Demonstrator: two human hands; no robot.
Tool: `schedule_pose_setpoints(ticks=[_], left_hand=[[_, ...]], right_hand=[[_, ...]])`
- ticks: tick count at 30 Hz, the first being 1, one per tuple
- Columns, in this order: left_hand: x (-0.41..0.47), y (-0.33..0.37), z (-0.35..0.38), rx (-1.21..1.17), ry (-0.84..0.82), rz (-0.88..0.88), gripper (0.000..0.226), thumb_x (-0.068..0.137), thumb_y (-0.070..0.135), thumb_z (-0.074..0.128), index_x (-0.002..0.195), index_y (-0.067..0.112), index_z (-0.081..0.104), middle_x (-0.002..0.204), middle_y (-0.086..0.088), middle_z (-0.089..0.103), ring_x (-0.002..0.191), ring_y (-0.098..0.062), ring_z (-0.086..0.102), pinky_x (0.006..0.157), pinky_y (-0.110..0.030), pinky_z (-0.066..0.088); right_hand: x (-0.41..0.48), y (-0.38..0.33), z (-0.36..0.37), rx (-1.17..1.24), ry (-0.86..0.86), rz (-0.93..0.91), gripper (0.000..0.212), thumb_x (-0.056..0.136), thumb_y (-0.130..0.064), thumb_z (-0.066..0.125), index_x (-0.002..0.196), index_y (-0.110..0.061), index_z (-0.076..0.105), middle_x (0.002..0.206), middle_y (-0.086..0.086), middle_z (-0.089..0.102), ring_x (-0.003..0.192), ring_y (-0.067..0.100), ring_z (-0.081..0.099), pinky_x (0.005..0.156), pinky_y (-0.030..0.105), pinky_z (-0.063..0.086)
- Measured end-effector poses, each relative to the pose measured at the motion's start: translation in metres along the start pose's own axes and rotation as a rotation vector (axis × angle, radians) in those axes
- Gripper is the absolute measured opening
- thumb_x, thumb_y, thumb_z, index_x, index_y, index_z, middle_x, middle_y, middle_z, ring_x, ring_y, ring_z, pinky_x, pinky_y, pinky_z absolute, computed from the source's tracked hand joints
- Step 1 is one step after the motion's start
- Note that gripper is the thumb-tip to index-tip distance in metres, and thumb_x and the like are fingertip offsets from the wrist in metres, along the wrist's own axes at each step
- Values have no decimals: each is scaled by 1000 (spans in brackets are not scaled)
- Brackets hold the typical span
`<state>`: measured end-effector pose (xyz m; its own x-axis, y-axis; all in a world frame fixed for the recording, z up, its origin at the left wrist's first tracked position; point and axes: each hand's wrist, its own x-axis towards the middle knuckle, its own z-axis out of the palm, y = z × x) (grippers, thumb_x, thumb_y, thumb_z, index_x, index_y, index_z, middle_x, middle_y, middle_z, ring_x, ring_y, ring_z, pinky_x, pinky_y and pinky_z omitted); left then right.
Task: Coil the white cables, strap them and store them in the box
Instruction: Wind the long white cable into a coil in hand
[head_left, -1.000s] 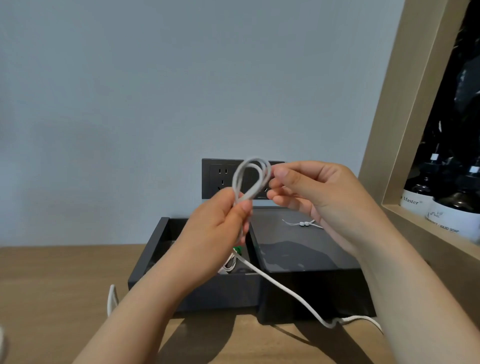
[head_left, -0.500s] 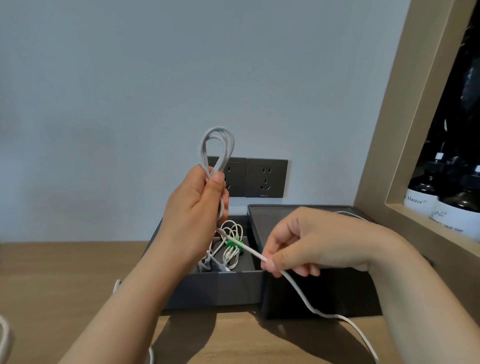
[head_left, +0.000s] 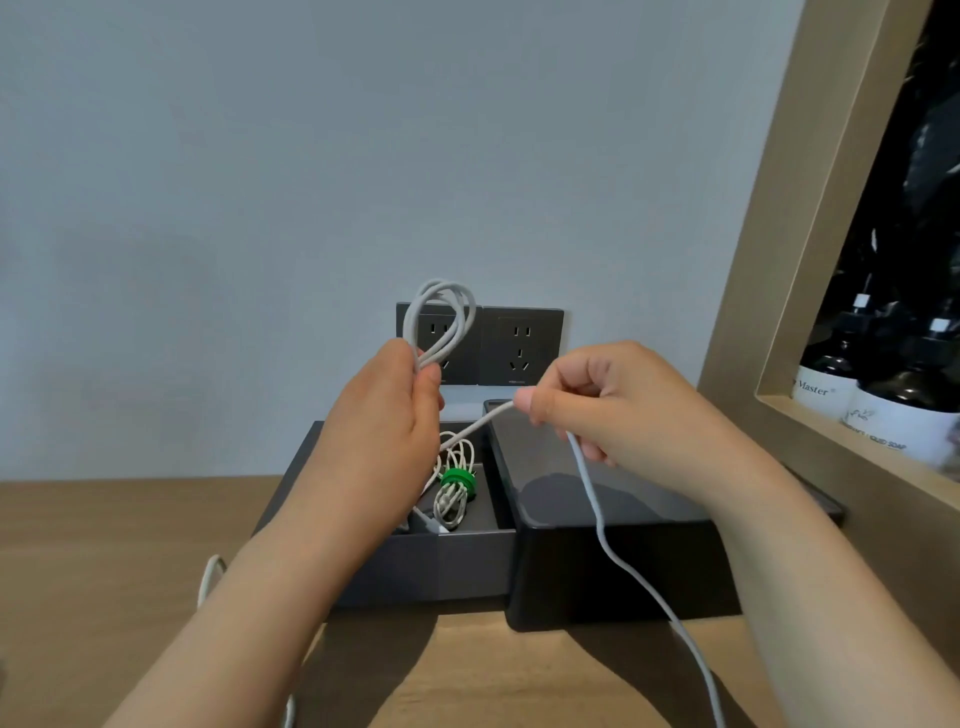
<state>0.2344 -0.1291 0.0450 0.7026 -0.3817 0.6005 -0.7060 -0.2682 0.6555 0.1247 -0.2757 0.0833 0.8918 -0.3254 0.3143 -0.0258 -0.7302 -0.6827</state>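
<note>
From the head view, the left hand (head_left: 384, 415) is raised just above the open black box (head_left: 415, 566), its fingers and thumb closed round the gathered loops of a white cable (head_left: 441, 286); the loops stand up out of its grip in front of the wall sockets (head_left: 519, 345) behind the box. From under that hand a single strand runs across to the right hand (head_left: 597, 410), which pinches it between thumb and curled fingers over the back of the glossy black case (head_left: 623, 571) touching the box's right side. Past that pinch the cable hangs down across the case and trails off towards the near edge of the tabletop (head_left: 104, 545). Inside the box lies a coiled cable (head_left: 452, 506) bound with a green strap (head_left: 458, 479) – it sits in the box's right part, close to the wall it shares with the case. Left of the box, a bit of another white lead (head_left: 208, 577) curls up from the tabletop beside the left forearm. Well to the right of the box, dark labelled bottles (head_left: 883, 405) stand in a wood-framed shelf (head_left: 753, 260).
</note>
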Motion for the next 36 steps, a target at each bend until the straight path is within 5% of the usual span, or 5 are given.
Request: schedule_pose_setpoints(ticks=[11,21,29,36], left_hand=[[0,1,1,13,-13,-10,27,102,27,36,89,10,52,77,-2,60,73,-20,58,60,-28,42],[-4,5,8,-77,-103,-31,25,102,27,37,96,13,56,77,11,59,71,-6,58,63,-20,47],[-6,7,10,-145,-164,-55,19,102,29,38,94,18,51,87,5,68,64,-6,60,56,-15,49],[-14,15,15,-362,-317,-101,16,101,23,41,99,11,52,85,-2,72,72,-12,70,67,-24,58]], right_hand=[[2,3,-5,268,-126,49,15,87,-16,70,87,-1,72,66,0,63,54,7,54,52,16,45],[5,-2,0,259,188,-70,10,89,-12,68,89,-18,76,73,-1,73,52,1,54,52,15,48],[5,0,-5,423,50,-39,20,90,-4,64,101,-17,75,80,1,74,55,4,50,56,15,46],[5,-5,0,482,213,-103,12,90,-4,65,91,-11,75,66,2,68,45,5,47,44,16,43]])
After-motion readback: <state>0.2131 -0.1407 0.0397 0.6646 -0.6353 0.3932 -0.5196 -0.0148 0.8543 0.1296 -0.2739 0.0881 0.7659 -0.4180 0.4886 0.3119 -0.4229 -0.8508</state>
